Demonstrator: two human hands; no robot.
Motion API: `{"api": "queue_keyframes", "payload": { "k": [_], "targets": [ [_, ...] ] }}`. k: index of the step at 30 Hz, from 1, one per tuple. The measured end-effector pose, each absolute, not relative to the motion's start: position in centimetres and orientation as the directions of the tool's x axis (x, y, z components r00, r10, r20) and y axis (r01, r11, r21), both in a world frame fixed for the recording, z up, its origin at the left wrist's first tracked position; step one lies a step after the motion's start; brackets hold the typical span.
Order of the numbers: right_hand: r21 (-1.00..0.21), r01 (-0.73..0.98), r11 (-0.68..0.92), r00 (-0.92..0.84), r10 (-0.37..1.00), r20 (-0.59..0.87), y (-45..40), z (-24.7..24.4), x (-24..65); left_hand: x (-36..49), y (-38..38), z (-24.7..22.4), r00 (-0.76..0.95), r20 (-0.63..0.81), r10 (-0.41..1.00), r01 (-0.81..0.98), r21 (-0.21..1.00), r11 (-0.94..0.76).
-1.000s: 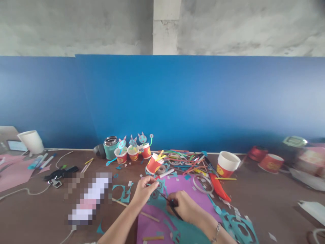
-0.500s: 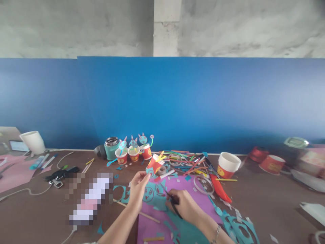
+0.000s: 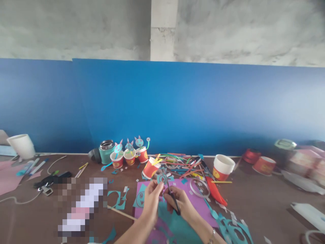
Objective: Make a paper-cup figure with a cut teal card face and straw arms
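Left grip (image 3: 152,197) pinches teal paper (image 3: 161,177) jutting out beyond it.

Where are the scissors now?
In the head view, the scissors are low, just right of centre, in the right hand, beside the blue paper the left hand holds.

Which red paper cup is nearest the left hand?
The tilted cup with yellow strips sticking out, just beyond the left hand; every other cup is farther.
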State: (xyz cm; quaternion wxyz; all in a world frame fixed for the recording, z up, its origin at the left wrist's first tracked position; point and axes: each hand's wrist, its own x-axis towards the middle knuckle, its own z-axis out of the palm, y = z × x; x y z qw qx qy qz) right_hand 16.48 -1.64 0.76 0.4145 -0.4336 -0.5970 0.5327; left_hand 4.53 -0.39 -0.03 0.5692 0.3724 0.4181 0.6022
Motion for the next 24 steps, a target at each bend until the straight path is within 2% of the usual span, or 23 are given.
{"api": "queue_keyframes", "payload": {
  "k": [6,10,24],
  "targets": [
    [-0.996,0.088,0.028,-0.337,0.942,-0.003,-1.9,0.71,16.43,3.75,-0.28,-0.42,-0.108,-0.037,0.993,-0.424,0.906,-0.012],
    [-0.995,0.096,0.027,-0.324,0.946,-0.005,-1.92,0.39,16.29,3.77,-0.15,-0.34,-0.077,-0.092,0.993,-0.462,0.886,0.046],
    [-0.992,0.116,0.042,-0.282,0.959,0.007,-1.87,0.48,16.02,3.72,-0.22,0.24,-0.03,-0.118,0.993,-0.482,0.872,0.089]
  ]
}}
